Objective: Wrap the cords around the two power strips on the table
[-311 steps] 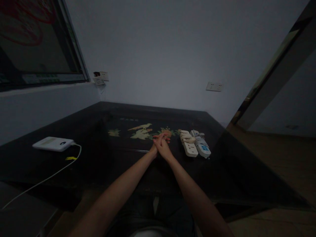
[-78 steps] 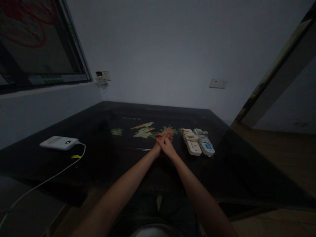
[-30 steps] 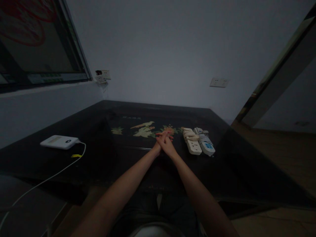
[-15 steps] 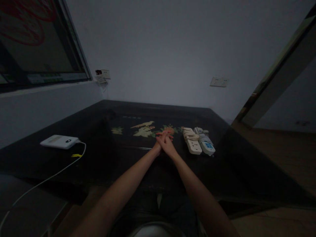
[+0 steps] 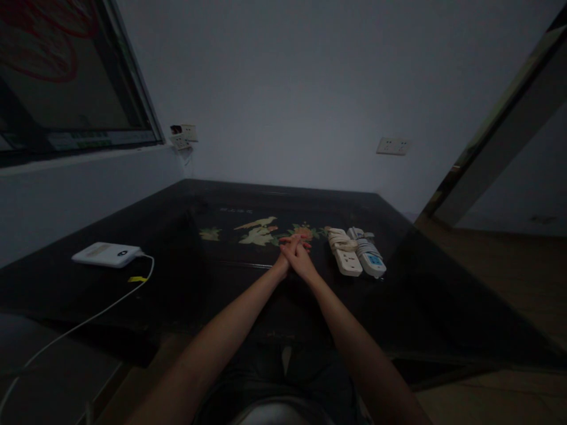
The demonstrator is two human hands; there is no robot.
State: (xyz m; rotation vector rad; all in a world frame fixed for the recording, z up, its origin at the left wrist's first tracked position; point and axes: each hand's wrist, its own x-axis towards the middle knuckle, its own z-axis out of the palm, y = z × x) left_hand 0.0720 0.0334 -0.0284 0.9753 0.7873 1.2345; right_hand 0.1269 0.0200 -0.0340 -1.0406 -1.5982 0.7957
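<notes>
Left hand [image 5: 282, 263] and right hand [image 5: 302, 258] clasped at dark table [image 5: 186, 289], fingers overlapped, no object seen held; finger curl cannot be told. Cream power strip [image 5: 348, 264] and blue-socketed power strip [image 5: 372, 264] set side by side to right, right hand nearer, long axes slanted away and leftward. Palms hidden; ends of wound cords [image 5: 341, 241] lost in gloom.

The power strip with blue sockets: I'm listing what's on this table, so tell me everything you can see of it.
The power strip is long and pale, plastic by its look, with blue sockets at its near end. Its pale cord is wound around the far part. It lies aslant on the dark table, sockets up, just right of a cream power strip; whether the two touch, I can't tell.
</notes>
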